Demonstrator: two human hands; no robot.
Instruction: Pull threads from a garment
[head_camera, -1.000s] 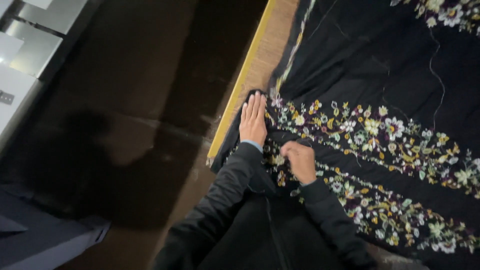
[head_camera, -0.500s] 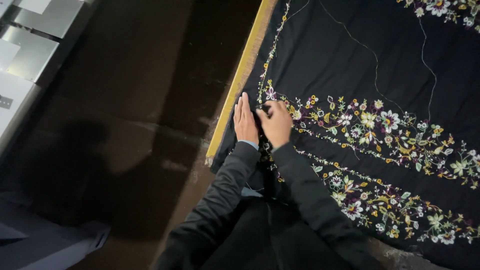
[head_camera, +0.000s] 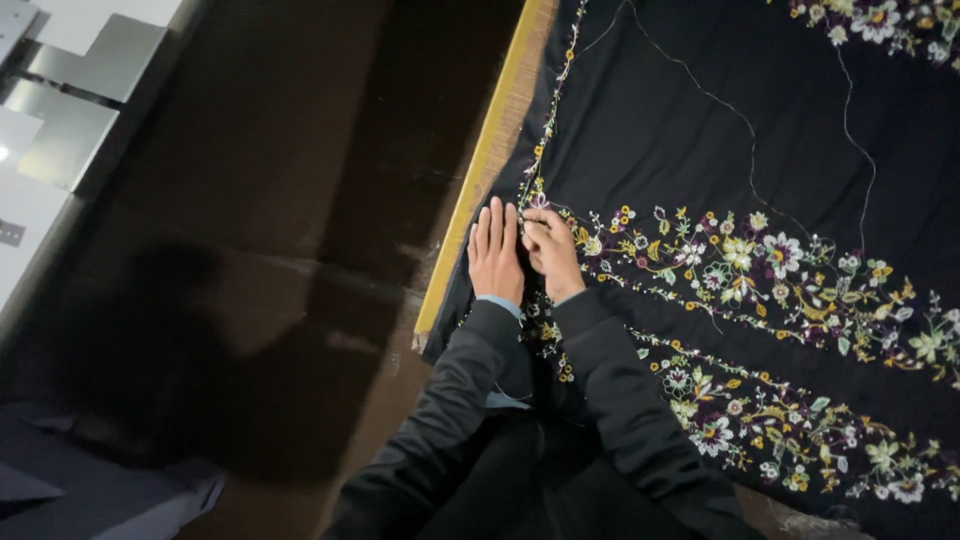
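Dark brown floor (head_camera: 250, 230) fills the left half of what we see, with pale grey metal panels (head_camera: 60, 110) in its upper left corner and a bluish grey shape (head_camera: 90, 490) at the bottom left. To the right we see the bench, of which only a yellow wooden edge (head_camera: 480, 170) shows, running on a slant from the top down toward us.

Over that bench lies a big black cloth (head_camera: 720, 130), spread nearly flat and reaching the right border of the view. Across the cloth run two bands of flower embroidery (head_camera: 760, 270) in white, yellow, purple and green, slanting from near our hands down to the lower right, and a thin beaded trim (head_camera: 555, 90) follows the cloth's left hem up to the top. A pale stitched line (head_camera: 740, 115) curves over the plain black part.

Our black sleeves (head_camera: 610, 400) come up from the bottom of the view. Our left hand (head_camera: 496, 252) lies flat on the cloth close to the yellow edge, fingers straight and held together, palm down. Our right hand (head_camera: 550, 252) sits just beside it, touching or nearly so, fingers curled in and pinching at the embroidery where the trim meets the flower band; whatever is nipped there is too small to make out.
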